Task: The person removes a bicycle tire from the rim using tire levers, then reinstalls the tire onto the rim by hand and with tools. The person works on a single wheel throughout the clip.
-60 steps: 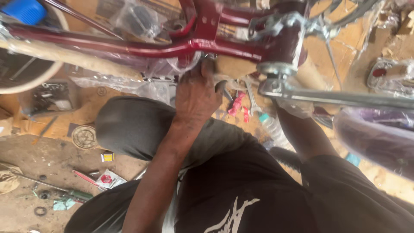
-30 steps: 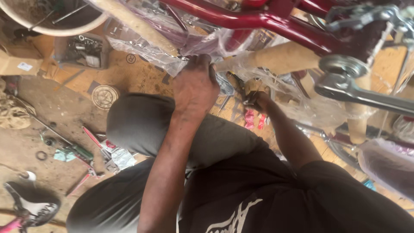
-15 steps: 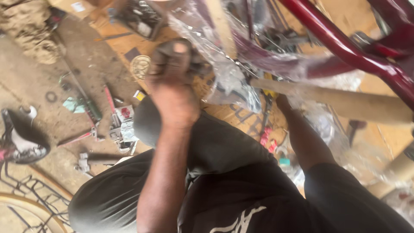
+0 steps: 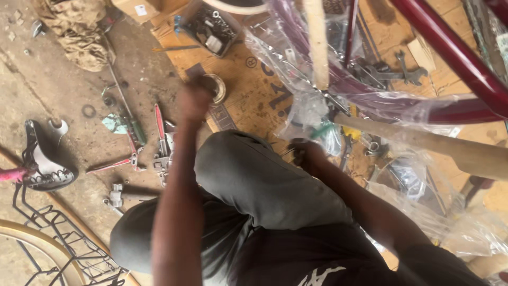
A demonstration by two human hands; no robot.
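Round metal tin (image 4: 216,87) lies on the cardboard sheet (image 4: 248,100) spread over the floor, just beyond the left hand (image 4: 194,101). Left hand is raised over the sheet's edge and motion-blurred; it overlaps the tin's near side in view, but contact cannot be confirmed, and whether its fingers are open or closed cannot be told.

Right hand (image 4: 306,153) is low beside the raised knee (image 4: 248,169) in grey trousers, at the edge of crumpled clear plastic wrap (image 4: 301,114). Its fingers look curled around something small and dark; the object itself cannot be made out.

Plastic wrap hangs around a maroon bicycle frame (image 4: 455,53) crossing the upper right. A pale wooden handle (image 4: 439,145) runs from the wrap toward the right edge, partly under plastic. Open-ended spanners (image 4: 389,71) lie on the cardboard behind the frame tubes.

Left of the sheet, on the bare dirt floor: red-handled pliers (image 4: 159,132) and an adjustable wrench (image 4: 161,161) lie side by side, near the left forearm. A clear tray of small parts (image 4: 211,29) sits at the sheet's far edge. A black bicycle saddle (image 4: 45,164) lies upside down at far left, with a wire basket (image 4: 58,233) below it. A crumpled brown cloth (image 4: 79,32) is at upper left.
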